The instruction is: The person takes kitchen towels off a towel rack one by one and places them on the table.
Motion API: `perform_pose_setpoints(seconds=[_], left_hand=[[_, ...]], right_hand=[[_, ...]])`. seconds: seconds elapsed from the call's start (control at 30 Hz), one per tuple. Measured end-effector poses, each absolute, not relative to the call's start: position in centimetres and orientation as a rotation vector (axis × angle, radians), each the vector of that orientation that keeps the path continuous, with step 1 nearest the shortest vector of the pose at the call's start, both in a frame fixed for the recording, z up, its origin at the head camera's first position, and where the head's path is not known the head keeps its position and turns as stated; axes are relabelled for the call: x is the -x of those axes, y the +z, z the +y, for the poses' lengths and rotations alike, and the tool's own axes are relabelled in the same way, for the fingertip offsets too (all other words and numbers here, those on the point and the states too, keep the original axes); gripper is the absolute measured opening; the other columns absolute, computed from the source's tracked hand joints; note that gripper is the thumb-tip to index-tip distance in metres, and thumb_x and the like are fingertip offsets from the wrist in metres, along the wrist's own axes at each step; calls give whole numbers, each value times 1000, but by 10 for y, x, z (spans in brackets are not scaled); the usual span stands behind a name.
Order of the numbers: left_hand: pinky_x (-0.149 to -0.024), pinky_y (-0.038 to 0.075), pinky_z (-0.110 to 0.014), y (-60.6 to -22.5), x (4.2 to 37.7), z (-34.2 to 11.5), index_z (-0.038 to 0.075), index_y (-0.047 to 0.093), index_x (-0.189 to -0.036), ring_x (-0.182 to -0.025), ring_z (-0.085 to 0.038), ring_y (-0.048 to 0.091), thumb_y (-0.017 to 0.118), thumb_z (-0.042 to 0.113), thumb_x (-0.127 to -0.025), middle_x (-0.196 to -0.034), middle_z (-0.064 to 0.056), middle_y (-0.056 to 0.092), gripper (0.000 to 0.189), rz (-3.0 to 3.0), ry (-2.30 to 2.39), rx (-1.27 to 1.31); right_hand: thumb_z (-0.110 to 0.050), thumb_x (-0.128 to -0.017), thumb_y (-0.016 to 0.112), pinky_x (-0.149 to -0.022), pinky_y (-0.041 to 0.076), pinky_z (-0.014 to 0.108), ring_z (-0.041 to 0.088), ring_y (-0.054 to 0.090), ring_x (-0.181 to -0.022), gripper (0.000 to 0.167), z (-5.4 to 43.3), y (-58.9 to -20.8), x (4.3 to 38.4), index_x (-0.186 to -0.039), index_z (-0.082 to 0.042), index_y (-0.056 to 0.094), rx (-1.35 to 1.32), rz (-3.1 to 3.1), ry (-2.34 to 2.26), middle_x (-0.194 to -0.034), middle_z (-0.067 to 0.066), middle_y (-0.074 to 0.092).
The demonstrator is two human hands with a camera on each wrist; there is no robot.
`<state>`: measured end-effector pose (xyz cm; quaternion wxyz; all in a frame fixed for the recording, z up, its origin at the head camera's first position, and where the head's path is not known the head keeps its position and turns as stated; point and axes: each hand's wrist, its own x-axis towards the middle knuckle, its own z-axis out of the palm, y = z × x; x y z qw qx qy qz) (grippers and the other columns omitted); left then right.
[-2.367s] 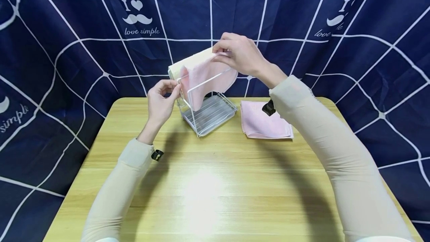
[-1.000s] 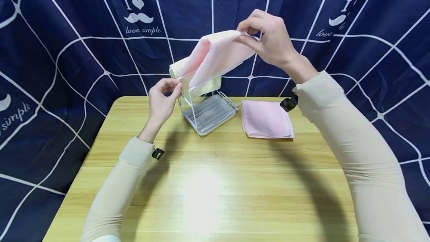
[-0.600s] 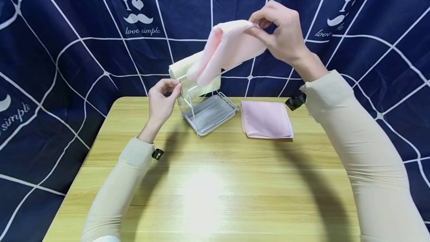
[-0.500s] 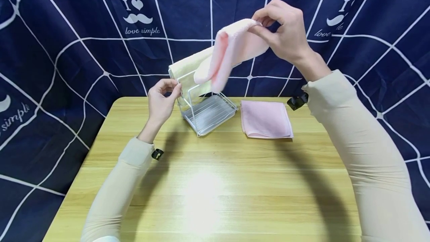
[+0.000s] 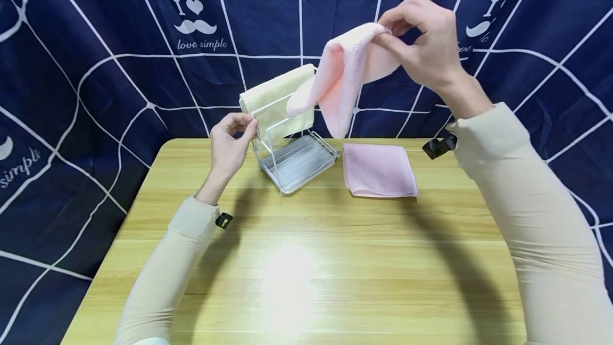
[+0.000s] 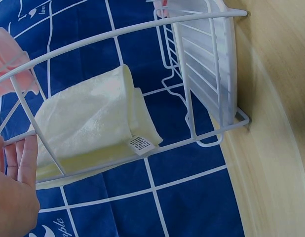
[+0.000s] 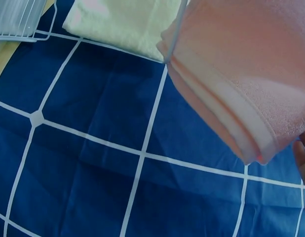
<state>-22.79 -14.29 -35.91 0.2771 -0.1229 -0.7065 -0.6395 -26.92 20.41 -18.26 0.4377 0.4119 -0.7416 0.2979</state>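
My right hand [image 5: 423,41] pinches a pink towel [image 5: 351,68] by its top edge and holds it in the air, its folded layers hanging down at the rack's upper right. With thumb and fingertips, my left hand [image 5: 232,142] grips a bar of the white wire rack [image 5: 271,145], seen close up in the left wrist view. A pale yellow towel [image 6: 88,118] with a small printed tag hangs over the rack's rear bar. In the right wrist view the pink towel [image 7: 241,69] covers much of the upper right, and only a few fingers show.
A second pink towel [image 5: 380,170] lies folded flat on the wooden table [image 5: 268,260], right of the rack. A grey tray [image 5: 306,158] forms the rack's base. Dark blue gridded cloth [image 5: 268,15] hangs behind the table and at both sides.
The right hand has lifted the pink towel off the rack and carried it up and to the right, uncovering the yellow towel. The left hand stays on the rack.
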Motion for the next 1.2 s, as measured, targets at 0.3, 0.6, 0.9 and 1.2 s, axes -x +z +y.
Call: perform_pose_setpoints(seconds=[0.3,0.6,0.9,1.2], left_hand=[[-66,61,-14,-359,227,-144,1,72,-94,-68,3,65,74,-2,-94,-77,22,67,3,-1900,-1701,339],[-66,60,-12,-358,224,-145,-5,71,-96,-68,2,64,73,-2,-95,-77,21,66,5,-1904,-1728,329],[-65,59,-12,-359,223,-146,-5,71,-97,-69,3,64,73,-2,-95,-77,22,66,4,-1914,-1706,349],[-66,59,-12,-360,224,-147,-2,71,-97,-71,2,65,74,-1,-95,-80,21,67,4,-1931,-1669,347]], right_hand=[[3,-84,84,-78,48,4,-15,54,-83,15,217,-180,255,-91,12,75,-908,-1882,791,-89,-35,54],[5,-82,85,-79,47,3,-17,53,-82,15,237,-181,238,-90,12,75,-823,-1932,766,-89,-37,55],[7,-79,88,-79,43,1,-22,50,-83,18,276,-203,235,-89,12,74,-840,-1992,690,-93,-43,55],[1,-82,88,-75,39,1,-24,50,-82,18,306,-228,231,-91,9,75,-815,-2047,687,-93,-43,57]])
